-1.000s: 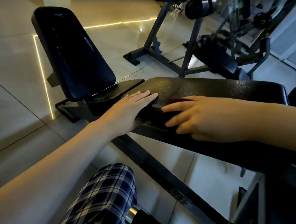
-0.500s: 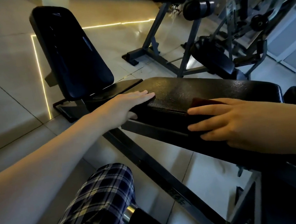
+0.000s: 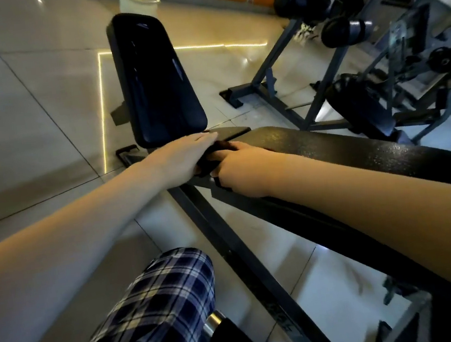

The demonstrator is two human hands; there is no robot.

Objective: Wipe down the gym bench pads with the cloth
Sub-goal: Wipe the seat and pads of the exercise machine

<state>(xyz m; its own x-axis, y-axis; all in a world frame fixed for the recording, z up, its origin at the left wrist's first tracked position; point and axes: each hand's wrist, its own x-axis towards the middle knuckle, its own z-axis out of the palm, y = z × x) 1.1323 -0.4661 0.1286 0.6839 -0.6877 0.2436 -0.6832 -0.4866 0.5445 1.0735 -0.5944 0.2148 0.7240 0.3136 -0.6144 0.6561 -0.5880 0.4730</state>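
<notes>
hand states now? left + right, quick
Left hand: open, fingers straight, flat on the end of the bench pad.
Right hand: closed, fingers curled on the dark cloth.

Seat pad point(image 3: 359, 150) black, pebbled, slight sheen; back pad point(image 3: 155, 79) smooth, glossy; floor tiles point(image 3: 21, 91) polished.

Head view (wide-angle) looks steeply down, close over the bench pad point(image 3: 330, 151).
</notes>
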